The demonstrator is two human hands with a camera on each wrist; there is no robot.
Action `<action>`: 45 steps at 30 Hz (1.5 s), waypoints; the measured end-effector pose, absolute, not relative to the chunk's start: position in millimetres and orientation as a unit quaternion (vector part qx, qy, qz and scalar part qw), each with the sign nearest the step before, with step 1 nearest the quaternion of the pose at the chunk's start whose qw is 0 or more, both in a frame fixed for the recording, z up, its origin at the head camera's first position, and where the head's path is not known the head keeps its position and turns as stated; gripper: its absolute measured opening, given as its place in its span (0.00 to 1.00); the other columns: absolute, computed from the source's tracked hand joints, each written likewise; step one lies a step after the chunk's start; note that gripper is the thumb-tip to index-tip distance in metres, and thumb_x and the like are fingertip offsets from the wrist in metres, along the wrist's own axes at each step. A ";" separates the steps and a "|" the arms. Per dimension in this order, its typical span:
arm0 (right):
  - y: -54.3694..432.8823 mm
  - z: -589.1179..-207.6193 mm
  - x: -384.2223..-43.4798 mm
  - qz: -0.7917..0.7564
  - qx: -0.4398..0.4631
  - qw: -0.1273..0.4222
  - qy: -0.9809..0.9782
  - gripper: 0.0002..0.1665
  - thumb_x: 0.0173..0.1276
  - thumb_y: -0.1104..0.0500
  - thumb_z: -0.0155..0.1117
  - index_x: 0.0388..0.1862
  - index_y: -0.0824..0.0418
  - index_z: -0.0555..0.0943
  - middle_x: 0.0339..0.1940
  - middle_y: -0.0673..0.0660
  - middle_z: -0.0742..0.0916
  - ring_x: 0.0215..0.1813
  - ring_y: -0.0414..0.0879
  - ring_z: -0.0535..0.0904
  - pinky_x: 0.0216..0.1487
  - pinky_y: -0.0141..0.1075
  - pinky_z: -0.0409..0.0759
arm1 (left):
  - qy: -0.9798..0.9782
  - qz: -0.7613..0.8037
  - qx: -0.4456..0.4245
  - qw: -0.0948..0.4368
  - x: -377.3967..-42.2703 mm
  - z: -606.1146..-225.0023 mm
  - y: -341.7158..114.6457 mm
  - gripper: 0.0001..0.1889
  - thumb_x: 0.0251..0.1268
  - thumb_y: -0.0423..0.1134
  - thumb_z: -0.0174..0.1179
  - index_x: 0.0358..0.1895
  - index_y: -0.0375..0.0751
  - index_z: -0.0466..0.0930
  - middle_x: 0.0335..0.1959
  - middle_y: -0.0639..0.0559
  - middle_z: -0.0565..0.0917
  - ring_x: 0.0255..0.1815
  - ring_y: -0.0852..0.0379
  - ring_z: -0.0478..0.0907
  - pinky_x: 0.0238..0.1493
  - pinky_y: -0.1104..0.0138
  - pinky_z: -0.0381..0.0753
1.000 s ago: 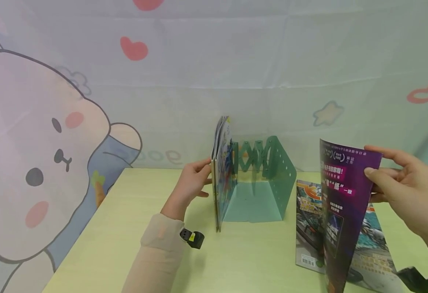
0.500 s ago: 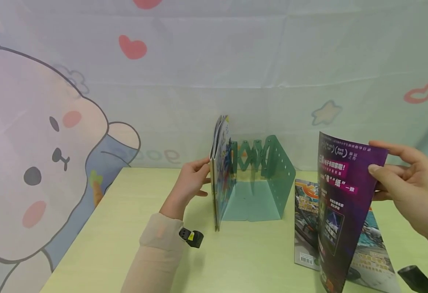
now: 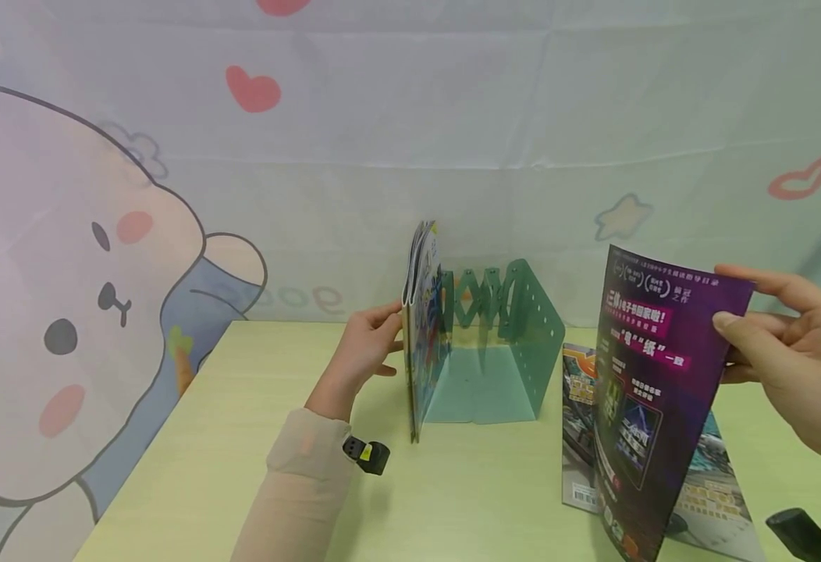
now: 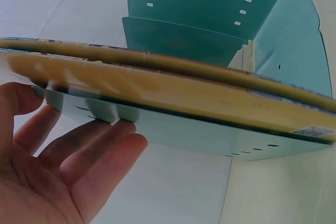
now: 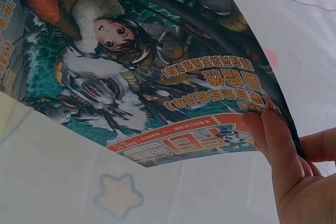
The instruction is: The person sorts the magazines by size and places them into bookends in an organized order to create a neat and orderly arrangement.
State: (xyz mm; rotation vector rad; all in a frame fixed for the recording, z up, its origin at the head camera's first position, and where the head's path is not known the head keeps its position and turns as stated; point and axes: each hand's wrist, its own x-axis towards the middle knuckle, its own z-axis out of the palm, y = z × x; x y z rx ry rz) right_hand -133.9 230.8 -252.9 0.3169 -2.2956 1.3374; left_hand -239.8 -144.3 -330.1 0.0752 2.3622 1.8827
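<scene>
My left hand (image 3: 364, 351) touches the outer face of the left end plate (image 4: 173, 135) of a teal bookend (image 3: 484, 382), fingertips against it. Several magazines (image 3: 424, 328) stand upright inside, leaning on that plate; in the left wrist view their yellowish spines (image 4: 157, 90) run alongside it. At the right, my right hand (image 3: 797, 343) pinches the upper corner of a purple-backed magazine (image 3: 656, 375), thumb on the back cover. It hangs upright and slightly bowed. Its illustrated front cover (image 5: 121, 72) shows in the right wrist view. Below it lies another magazine (image 3: 716, 499), partly hidden.
The bookend's right end plate (image 3: 540, 336) is perforated, with a folding lattice (image 3: 481, 297) at the back. A pale yellow tabletop (image 3: 242, 468) carries everything. Behind it hangs a printed cloth (image 3: 410, 117) with a cartoon bear.
My right hand has moved slightly right, and the purple-backed magazine has turned so more of its back cover faces me. My left hand stays at the bookend.
</scene>
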 end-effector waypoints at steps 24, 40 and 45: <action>229.7 -251.4 -125.1 0.571 0.159 0.230 -0.772 0.28 0.67 0.74 0.51 0.66 0.60 0.70 0.31 0.42 0.89 0.23 0.38 0.85 0.20 0.29 0.80 | 0.778 0.625 0.025 0.058 -240.0 -331.2 -144.3 0.24 0.72 0.50 0.46 0.68 0.54 0.67 0.69 0.49 0.67 0.59 0.44 0.77 0.46 0.43 0.79; 223.9 -250.9 -117.7 0.638 0.229 0.199 -0.708 0.29 0.65 0.79 0.50 0.64 0.66 0.70 0.35 0.50 0.90 0.25 0.43 0.87 0.20 0.32 0.81 | 0.779 0.624 0.023 0.060 -240.2 -331.2 -144.2 0.23 0.71 0.50 0.47 0.68 0.54 0.67 0.70 0.50 0.67 0.58 0.45 0.77 0.46 0.43 0.79; 222.1 -250.7 -115.5 0.637 0.236 0.195 -0.707 0.28 0.65 0.79 0.50 0.64 0.67 0.70 0.36 0.51 0.90 0.26 0.44 0.87 0.20 0.33 0.81 | 0.778 0.625 0.026 0.060 -239.8 -330.7 -144.2 0.24 0.71 0.49 0.46 0.68 0.53 0.67 0.70 0.50 0.67 0.58 0.45 0.77 0.46 0.43 0.79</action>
